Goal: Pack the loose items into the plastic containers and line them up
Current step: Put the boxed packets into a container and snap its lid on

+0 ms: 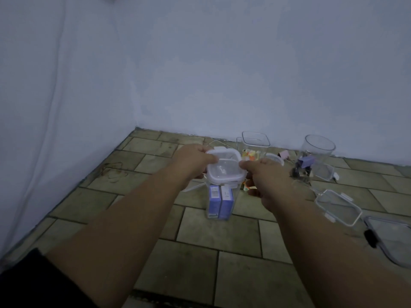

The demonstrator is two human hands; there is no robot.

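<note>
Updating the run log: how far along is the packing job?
Done: two blue boxes stand inside the tall clear plastic container. In hand: left hand and right hand hold its square clear lid on top. Left: pink binder clip lies loose, round clear container stands open, nothing lined up.

The snap lid [224, 168] at the centre is clear, smooth plastic with a soft sheen, like the tall container [235, 196] under it; the two blue boxes [214, 202] inside look like glossy card. The round jar [319, 146] far right is clear and shiny. The floor tiles [200, 230] are matt and rough, the wall [222, 74] matt paint, the left cloth [44, 107] white, creased.
</note>
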